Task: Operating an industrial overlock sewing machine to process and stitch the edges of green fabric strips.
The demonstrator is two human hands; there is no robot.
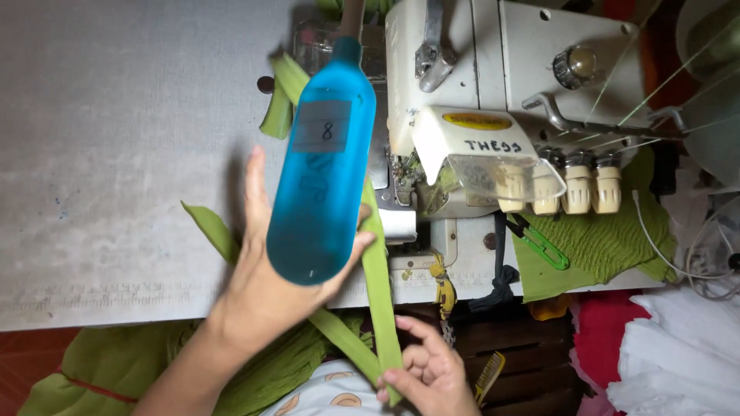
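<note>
My left hand grips a blue bottle near its base, holding it up above the grey table with its neck pointing away. A strip of green fabric runs from under the white sewing machine toward me. My right hand pinches the near end of that strip at the table's front edge. The bottle hides part of the strip and the machine's needle area.
More green cloth lies under the machine's thread knobs, with green-handled snips on it. White and red cloth is piled at the right. A yellow comb sits below the table edge. Green fabric bunches on my lap.
</note>
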